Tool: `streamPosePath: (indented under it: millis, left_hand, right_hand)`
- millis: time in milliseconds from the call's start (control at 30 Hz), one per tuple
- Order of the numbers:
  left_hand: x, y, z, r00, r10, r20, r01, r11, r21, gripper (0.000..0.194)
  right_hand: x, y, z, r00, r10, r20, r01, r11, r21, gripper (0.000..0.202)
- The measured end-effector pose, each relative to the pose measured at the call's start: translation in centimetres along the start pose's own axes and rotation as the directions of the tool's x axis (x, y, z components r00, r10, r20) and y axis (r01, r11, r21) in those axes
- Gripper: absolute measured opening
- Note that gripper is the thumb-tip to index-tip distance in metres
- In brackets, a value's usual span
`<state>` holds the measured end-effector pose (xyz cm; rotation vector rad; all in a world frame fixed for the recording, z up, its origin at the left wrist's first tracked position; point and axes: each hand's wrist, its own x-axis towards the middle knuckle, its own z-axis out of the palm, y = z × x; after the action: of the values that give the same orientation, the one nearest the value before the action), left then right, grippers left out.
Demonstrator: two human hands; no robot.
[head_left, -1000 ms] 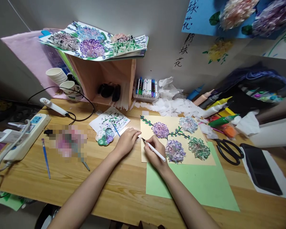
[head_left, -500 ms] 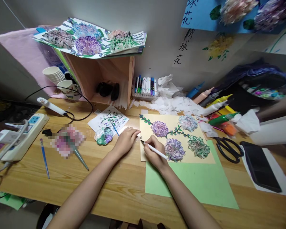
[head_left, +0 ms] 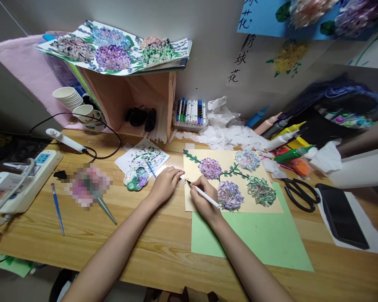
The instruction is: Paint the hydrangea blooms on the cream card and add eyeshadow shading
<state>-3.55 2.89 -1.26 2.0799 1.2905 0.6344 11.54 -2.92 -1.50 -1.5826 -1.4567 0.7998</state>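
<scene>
My right hand (head_left: 204, 197) is closed round a white marker pen (head_left: 208, 198), its black tip on the left part of a cream sheet (head_left: 192, 203). Small black pen strokes (head_left: 186, 181) show beside the tip. The sheet bears several raised crinkled flowers, such as a purple flower (head_left: 210, 167) and a green flower (head_left: 261, 191), joined by a painted leafy stem. My left hand (head_left: 166, 182) lies on the table by the sheet's left edge, fingers stretched out and holding nothing. Part of a green sheet (head_left: 255, 241) extends below the cream one.
Left lie a paint palette (head_left: 135, 179), a blue brush (head_left: 57, 209), a white glue gun (head_left: 66, 140) and a power strip (head_left: 34, 180). Boxed markers (head_left: 191, 113) and paper scraps (head_left: 227, 136) are behind. Right are black scissors (head_left: 300, 195), a phone (head_left: 343, 216) and paint bottles (head_left: 294, 154).
My right hand and the marker have shifted slightly right along the sheet, and more black strokes show left of the tip. My left hand stays put. The whole view has shifted slightly.
</scene>
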Motion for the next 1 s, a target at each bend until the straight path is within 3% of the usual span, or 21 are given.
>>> streamPosePath:
  millis: [833,1000]
  left_hand:
    - [0.02,0.02,0.0,1.0,0.004,-0.006,-0.004,1.0,-0.007,0.029]
    - [-0.05,0.01,0.02,1.0,0.009,-0.007,-0.009,1.0,-0.011,0.029]
  right_hand:
    - [-0.08,0.09,-0.01,0.999,-0.017,-0.033,0.017,1.0,-0.016,0.008]
    - [-0.1,0.04,-0.04,0.999,-0.031,0.008,0.031,0.999,-0.012,0.007]
